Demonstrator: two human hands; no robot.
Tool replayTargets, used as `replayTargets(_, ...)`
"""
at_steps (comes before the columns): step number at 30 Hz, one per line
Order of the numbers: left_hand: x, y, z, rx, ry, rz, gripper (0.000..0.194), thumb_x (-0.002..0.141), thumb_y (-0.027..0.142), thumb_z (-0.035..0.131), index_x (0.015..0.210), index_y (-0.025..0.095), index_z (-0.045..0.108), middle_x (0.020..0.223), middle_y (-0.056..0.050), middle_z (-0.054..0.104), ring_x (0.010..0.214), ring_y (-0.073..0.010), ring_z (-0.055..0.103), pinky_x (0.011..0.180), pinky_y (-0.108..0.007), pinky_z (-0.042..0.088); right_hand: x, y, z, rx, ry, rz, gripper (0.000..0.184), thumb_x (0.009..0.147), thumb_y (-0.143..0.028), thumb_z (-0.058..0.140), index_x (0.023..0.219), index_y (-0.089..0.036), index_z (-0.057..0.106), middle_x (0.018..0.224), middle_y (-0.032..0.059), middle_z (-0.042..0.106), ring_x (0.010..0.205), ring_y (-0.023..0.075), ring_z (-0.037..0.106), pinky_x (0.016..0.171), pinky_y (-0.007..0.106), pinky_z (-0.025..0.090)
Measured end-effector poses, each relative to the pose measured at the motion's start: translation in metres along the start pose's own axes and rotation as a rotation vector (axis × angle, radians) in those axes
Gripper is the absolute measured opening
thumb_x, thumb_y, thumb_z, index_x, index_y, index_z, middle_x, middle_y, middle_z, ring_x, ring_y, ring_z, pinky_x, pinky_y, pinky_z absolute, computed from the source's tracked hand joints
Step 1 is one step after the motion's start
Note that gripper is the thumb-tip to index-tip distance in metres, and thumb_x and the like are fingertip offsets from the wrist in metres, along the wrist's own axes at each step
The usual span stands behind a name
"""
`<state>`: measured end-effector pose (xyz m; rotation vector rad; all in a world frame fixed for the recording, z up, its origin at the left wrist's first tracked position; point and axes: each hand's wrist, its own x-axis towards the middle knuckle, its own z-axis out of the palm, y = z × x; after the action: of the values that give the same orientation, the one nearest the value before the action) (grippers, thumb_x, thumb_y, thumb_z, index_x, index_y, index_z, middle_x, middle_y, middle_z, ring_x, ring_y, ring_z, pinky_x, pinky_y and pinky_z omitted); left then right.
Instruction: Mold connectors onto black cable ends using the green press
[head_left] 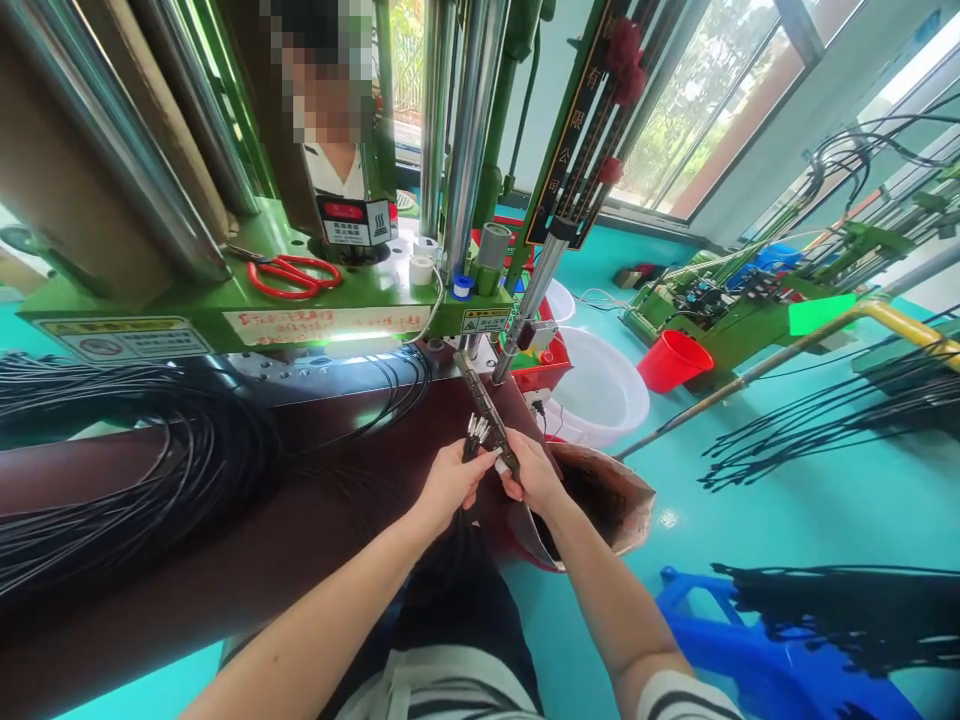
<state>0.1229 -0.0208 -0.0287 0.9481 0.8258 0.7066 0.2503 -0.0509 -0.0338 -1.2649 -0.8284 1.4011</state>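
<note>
Clock directions are taken from the hands, with 12 straight ahead.

Left hand (450, 480): fingers closed round a bundle (477, 432) of black cables, metal tips standing clear of the grip and pointing to 12. Thumb extended to 3, its tip close to the right hand.

Right hand (534, 472): fingers closed on the near end of a dark metal bar (484, 398). The bar slants away to 11, its far end near the edge of the press (367, 300); contact there cannot be confirmed. A small white part (502, 465) shows between the hands; which hand bears on it cannot be told. The bundle's tips lie just beside the bar on its 9 o'clock side; touching or apart cannot be determined.

Worktop (330, 412): brown, with a large coil (225, 470) of black cable at 9.

Press deck: scissors (300, 265) with red handles at 11; a white spool (421, 271) and a blue spool (463, 288) toward 12. A person (337, 175) is visible beyond the press at 11.

Surroundings: an open sack (636, 505) at 3, close to the right hand; a white tub (634, 395) and, farther out, a red bucket (675, 365) at 2; a blue stool (701, 620) at 4, bearing black strands (840, 610).
</note>
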Motion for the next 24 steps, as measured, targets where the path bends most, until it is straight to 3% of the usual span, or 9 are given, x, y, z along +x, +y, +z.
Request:
replayTargets(7,0.003,0.001,0.001,0.001,-0.015,-0.046,0.025,0.063,0.032,0.063,0.065,0.018,0.042,0.039,0.011,0.031,0.030,-0.0024,0.023,0.027,-0.015,0.021,-0.003,0.004,0.000,-0.071,0.034,-0.095,0.043,0.083,-0.048,0.044,0.109,-0.015,0.051,0.041,-0.0083,0.042,0.024,0.0043,0.028,0.024,0.016,0.019)
replayTargets(16,0.004,-0.008,-0.003,0.043,0.048,-0.008,0.024,0.064,0.033,0.061,0.065,0.020,0.041,0.037,0.012,0.029,0.028,-0.0034,0.022,0.026,-0.016,0.018,-0.007,0.006,0.008,-0.408,0.092,-0.200,0.042,0.087,-0.043,0.040,0.117,-0.017,0.050,0.048,-0.0070,0.041,0.033,0.0043,0.034,0.032,0.016,0.029)
replayTargets(21,0.003,-0.012,-0.001,0.064,0.019,0.040,0.023,0.068,0.036,0.059,0.066,0.019,0.043,0.037,0.011,0.031,0.028,-0.0040,0.024,0.029,-0.017,0.020,-0.007,0.005,0.010,-0.345,0.082,-0.180,0.044,0.085,-0.046,0.042,0.116,-0.015,0.051,0.050,-0.0066,0.043,0.032,0.0040,0.034,0.029,0.016,0.027)
replayTargets(24,0.005,-0.006,-0.004,0.038,0.086,0.146,0.024,0.068,0.036,0.061,0.070,0.017,0.048,0.045,0.007,0.044,0.039,-0.0055,0.039,0.039,-0.017,0.033,-0.007,0.004,0.008,-0.203,0.101,-0.140,0.047,0.082,-0.048,0.045,0.113,-0.013,0.051,0.049,-0.0066,0.045,0.028,0.0035,0.031,0.025,0.016,0.020)
